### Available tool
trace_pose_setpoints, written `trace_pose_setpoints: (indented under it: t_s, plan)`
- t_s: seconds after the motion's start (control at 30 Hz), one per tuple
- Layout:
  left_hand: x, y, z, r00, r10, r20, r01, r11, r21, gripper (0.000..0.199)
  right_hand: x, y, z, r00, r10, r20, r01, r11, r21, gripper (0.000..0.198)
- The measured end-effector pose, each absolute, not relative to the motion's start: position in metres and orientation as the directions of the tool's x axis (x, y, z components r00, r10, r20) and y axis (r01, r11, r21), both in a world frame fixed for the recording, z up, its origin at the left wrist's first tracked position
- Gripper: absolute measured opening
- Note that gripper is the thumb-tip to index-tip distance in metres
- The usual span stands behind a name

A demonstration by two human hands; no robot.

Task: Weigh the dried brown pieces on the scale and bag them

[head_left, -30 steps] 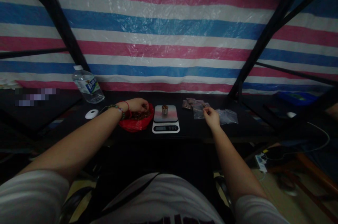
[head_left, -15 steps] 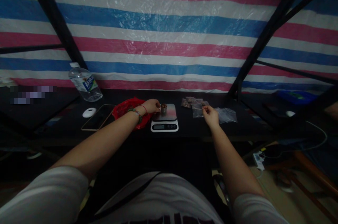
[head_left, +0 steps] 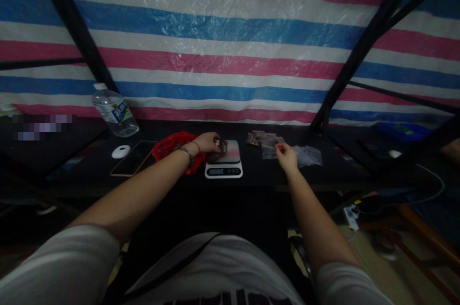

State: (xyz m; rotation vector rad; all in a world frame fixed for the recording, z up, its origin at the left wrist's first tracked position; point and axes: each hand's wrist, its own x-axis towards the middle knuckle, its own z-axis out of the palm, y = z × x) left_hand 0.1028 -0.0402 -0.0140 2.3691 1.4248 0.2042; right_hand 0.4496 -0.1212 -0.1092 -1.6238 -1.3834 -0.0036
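Observation:
A small metal cup (head_left: 224,147) filled with brown bits stands on the steel plate of a white digital kitchen scale (head_left: 224,171). My left hand (head_left: 209,142) is at the cup's left side, thumb and forefinger parted and close to its wall; whether they touch it is unclear. Under my left wrist lies a red plastic bag (head_left: 168,146), its contents mostly hidden. To the right, my right hand (head_left: 286,155) pinches the edge of a clear plastic bag (head_left: 268,150) lying on the black table.
Several small filled bags (head_left: 253,138) lie behind the clear bag. More clear bags (head_left: 309,156) are right of my right hand. On the left are a phone (head_left: 132,158), a white oval object (head_left: 121,151) and a large plastic bottle (head_left: 117,112). A striped sheet (head_left: 223,31) hangs behind the table.
My left thumb and forefinger have spread apart and moved slightly right, closer to the cup. My right hand stays at the clear plastic bag.

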Motion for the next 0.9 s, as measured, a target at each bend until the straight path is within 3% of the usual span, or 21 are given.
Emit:
trace_pose_setpoints:
  t_s: [0.23, 0.4, 0.63, 0.77, 0.9]
  plan:
    - [0.081, -0.038, -0.004, 0.441, 0.897, -0.014, 0.816, -0.395, 0.422, 0.05, 0.448, -0.123, -0.108, 0.368, 0.758, 0.538, 0.752, 0.098, -0.652, 0.027]
    - [0.056, -0.052, 0.003, 0.412, 0.901, -0.134, 0.836, -0.315, 0.449, 0.044, 0.449, -0.122, -0.109, 0.376, 0.742, 0.555, 0.747, 0.112, -0.656, 0.025]
    - [0.029, -0.083, -0.006, 0.561, 0.828, 0.002, 0.794, -0.538, 0.283, 0.036, 0.448, -0.124, -0.107, 0.421, 0.714, 0.56, 0.703, 0.133, -0.698, 0.026]
    - [0.018, -0.088, -0.029, 0.543, 0.838, -0.052, 0.83, -0.526, 0.185, 0.04, 0.448, -0.124, -0.106, 0.429, 0.713, 0.554, 0.709, 0.115, -0.696, 0.027]
    - [0.012, -0.087, -0.037, 0.532, 0.846, -0.04, 0.838, -0.518, 0.173, 0.037, 0.448, -0.125, -0.106, 0.424, 0.714, 0.557, 0.715, 0.114, -0.69, 0.026]
